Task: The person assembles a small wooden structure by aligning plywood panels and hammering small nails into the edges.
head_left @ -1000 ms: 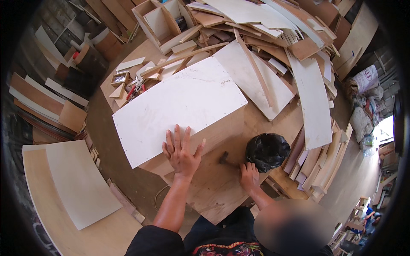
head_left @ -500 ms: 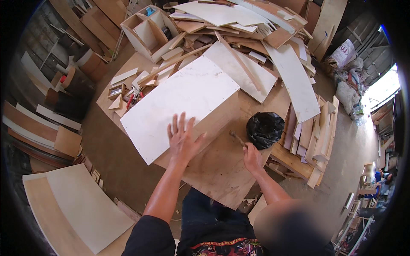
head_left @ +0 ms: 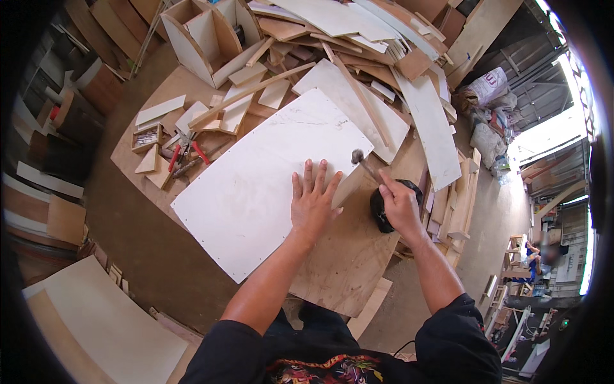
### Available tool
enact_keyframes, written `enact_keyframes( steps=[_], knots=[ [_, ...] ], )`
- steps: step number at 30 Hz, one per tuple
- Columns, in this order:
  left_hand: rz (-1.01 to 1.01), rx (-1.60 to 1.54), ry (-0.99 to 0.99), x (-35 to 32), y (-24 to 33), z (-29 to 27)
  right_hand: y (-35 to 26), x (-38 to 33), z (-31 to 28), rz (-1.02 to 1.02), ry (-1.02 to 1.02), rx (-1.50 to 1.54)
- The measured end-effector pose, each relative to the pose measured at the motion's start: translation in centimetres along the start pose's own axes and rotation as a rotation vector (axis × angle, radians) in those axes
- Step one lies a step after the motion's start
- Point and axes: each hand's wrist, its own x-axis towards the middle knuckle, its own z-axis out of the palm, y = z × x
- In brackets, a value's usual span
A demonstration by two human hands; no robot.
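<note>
My left hand (head_left: 313, 206) lies flat, fingers spread, on the white panel (head_left: 256, 173) that forms the top of a wooden box on the workbench. Small nail heads dot the panel's edges. My right hand (head_left: 400, 203) grips the handle of a hammer (head_left: 358, 156), its head held at the panel's far right corner; whether it touches the panel I cannot tell. Partly hidden behind my right hand stands a container lined with a black plastic bag (head_left: 379, 214).
On the workbench (head_left: 339, 269) are red-handled pliers (head_left: 199, 152) and a small wooden box of nails (head_left: 147, 137). Scrap boards (head_left: 358, 57) pile up at the far side beside an open wooden cabinet (head_left: 208, 38). A person (head_left: 532, 259) is far off at the right.
My right hand has lifted the hammer up and away from the bench to the panel's far right corner. My left hand has slid right across the panel, and the view has shifted.
</note>
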Motion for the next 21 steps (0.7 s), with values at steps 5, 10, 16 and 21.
enact_keyframes(
  steps=[5,10,16,21],
  knots=[
    [0.001,-0.019,0.017,0.1,-0.2,0.0,0.1,-0.7,0.5,-0.017,0.047,0.029],
    [-0.015,-0.051,0.012,0.2,-0.4,-0.1,0.2,-0.5,0.7,0.081,-0.017,0.031],
    [-0.012,-0.049,0.002,-0.1,-0.3,0.0,1.3,-0.9,1.6,-0.065,0.041,0.008],
    [0.0,-0.053,0.003,-0.1,-0.3,-0.1,1.2,-0.3,0.5,0.047,0.065,0.029]
  ],
)
